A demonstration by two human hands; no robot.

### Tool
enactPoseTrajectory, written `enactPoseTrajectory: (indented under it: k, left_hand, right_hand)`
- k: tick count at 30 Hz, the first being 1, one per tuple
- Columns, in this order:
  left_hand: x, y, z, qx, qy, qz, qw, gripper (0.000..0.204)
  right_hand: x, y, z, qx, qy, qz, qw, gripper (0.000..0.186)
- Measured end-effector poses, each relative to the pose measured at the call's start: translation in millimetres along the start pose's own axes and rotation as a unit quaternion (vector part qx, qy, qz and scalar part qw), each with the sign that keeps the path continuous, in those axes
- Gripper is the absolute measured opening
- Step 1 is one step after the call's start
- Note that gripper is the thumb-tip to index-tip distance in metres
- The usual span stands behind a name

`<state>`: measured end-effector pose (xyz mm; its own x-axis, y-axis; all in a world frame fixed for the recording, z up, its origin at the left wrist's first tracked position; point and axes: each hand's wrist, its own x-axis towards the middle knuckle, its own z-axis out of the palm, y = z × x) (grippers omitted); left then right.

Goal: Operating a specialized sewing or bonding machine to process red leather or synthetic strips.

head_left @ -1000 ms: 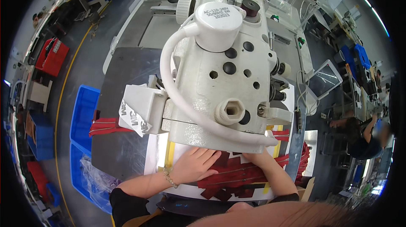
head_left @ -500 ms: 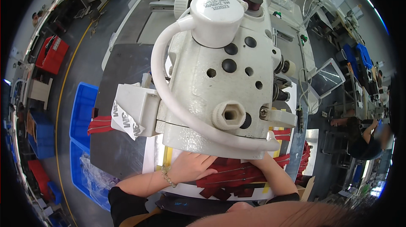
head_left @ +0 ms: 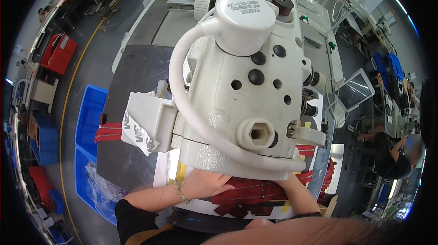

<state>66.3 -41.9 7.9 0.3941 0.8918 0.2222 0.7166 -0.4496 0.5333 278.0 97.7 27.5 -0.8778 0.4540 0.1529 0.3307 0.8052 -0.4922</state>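
Observation:
A white industrial sewing machine fills the middle and hides the place below its head. Under its front edge my left hand, with a beaded bracelet at the wrist, lies flat beside the dark red zippers. Its thumb is apart from the fingers and touches the left end of the zippers; the fingertips go out of sight under the machine. My right hand reaches in from the right across the zippers. Its fingers are hidden beneath the machine head, so what they hold does not show.
More red zippers lie at the left edge of the dark table plate. Two blue bins stand left of it, one with clear plastic. A screen stands at right. Farther right sits a person.
The machine appears slightly farther right and lower as the view shifts. My left fingers are now more hidden under the machine head. My right hand stays under it.

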Motion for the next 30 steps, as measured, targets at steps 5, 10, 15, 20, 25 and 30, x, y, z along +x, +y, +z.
enactPoseTrajectory:
  k: [5,10,15,20,25,30]
  left_hand:
    - [-4,0,8,-0.011,-0.008,-0.008,1.000,0.044]
    - [7,5,-5,-0.134,-0.046,-0.022,0.990,0.047]
    - [-2,4,3,-0.234,-0.037,-0.067,0.969,0.050]
    - [-3,4,2,-0.154,-0.054,-0.046,0.985,0.049]
    - [-3,5,-2,-0.174,-0.088,-0.063,0.979,0.047]
    - [-7,5,3,-0.063,-0.008,-0.004,0.998,0.047]
  right_hand:
    - [0,-2,-2,-0.004,0.014,-0.005,1.000,0.035]
    - [8,0,-12,0.001,0.041,-0.048,0.998,0.037]
    - [10,-3,-13,0.088,0.033,-0.018,0.995,0.041]
    - [6,-5,-16,0.197,0.077,0.020,0.977,0.049]
    - [9,1,-11,0.085,0.039,-0.027,0.995,0.050]
    - [15,-3,-15,0.076,0.012,-0.020,0.997,0.048]
